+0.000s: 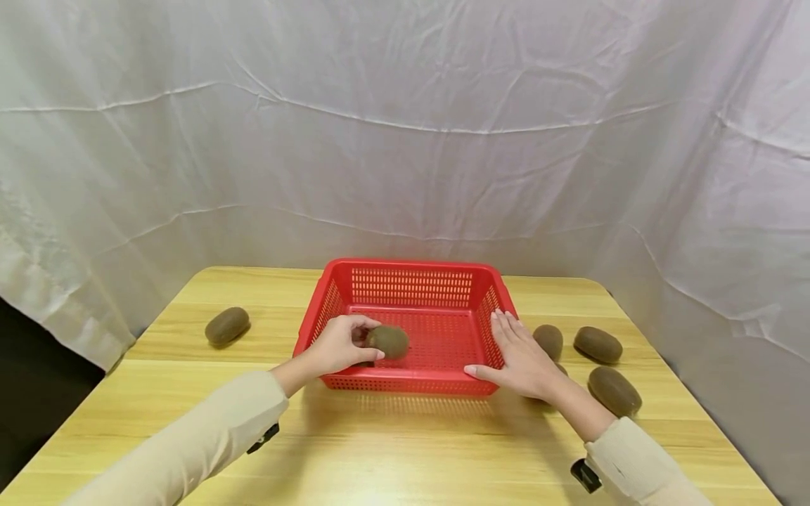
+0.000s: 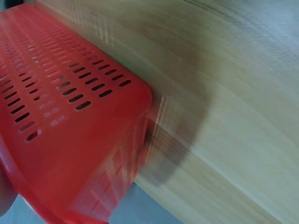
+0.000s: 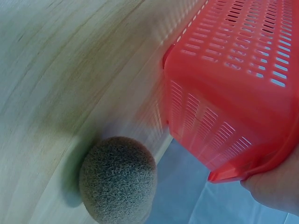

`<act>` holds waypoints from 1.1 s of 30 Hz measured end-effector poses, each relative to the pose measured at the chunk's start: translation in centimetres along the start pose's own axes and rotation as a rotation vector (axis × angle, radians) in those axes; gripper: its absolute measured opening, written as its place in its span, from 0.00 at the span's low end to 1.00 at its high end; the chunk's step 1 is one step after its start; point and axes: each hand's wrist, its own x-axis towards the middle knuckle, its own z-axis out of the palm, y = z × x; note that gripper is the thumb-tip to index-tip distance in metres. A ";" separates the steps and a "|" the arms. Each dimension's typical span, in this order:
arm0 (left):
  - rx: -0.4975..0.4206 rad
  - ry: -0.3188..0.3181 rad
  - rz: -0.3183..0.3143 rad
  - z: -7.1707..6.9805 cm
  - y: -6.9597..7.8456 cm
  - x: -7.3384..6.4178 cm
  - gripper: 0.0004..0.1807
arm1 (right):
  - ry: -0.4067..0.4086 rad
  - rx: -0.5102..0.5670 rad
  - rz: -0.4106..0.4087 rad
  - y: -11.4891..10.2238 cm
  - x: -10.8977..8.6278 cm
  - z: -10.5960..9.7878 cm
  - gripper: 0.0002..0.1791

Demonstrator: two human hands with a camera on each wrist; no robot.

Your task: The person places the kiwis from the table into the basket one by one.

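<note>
A red plastic basket [image 1: 408, 376] with slotted walls stands on the table. Over its left front part my left hand [image 1: 342, 344] pinches a brown, fuzzy kiwi [image 1: 391, 342] between thumb and fingers. Something dark shows under that hand, too covered to make out. My right hand [image 1: 522, 358] rests on the basket's right rim, fingers straight along it and the thumb over the front rim. In the right wrist view, part of this hand [image 3: 278, 184] touches the rim, and a kiwi [image 3: 119, 179] lies on the table outside the basket.
Right of the basket lie several kiwis [image 1: 614, 391], some partly behind my right hand. A single kiwi [image 1: 228, 326] lies on the left of the wooden table [image 1: 380, 450]. White cloth [image 1: 405, 176] hangs behind the table and along its sides.
</note>
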 end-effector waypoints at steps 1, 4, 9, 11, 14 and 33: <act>0.002 -0.018 0.005 0.1 0.0 0.1 0.23 | 0.000 0.002 0.000 0.0 0.0 0.0 0.58; 0.029 -0.063 0.022 0.5 0.0 0.6 0.23 | 0.000 0.006 0.002 0.0 0.0 0.0 0.58; 0.164 -0.102 0.066 1.0 0.2 1.4 0.21 | 0.004 0.001 0.002 0.0 0.0 0.0 0.58; 0.210 -0.123 0.083 1.1 0.2 1.8 0.20 | 0.006 -0.001 0.003 0.0 0.0 0.0 0.58; 0.255 -0.171 0.089 1.3 0.1 2.2 0.20 | 0.006 -0.001 0.004 0.0 0.0 0.0 0.58; 0.241 -0.347 -0.044 1.3 -0.1 3.2 0.20 | 0.016 -0.002 -0.001 -0.1 0.0 0.1 0.58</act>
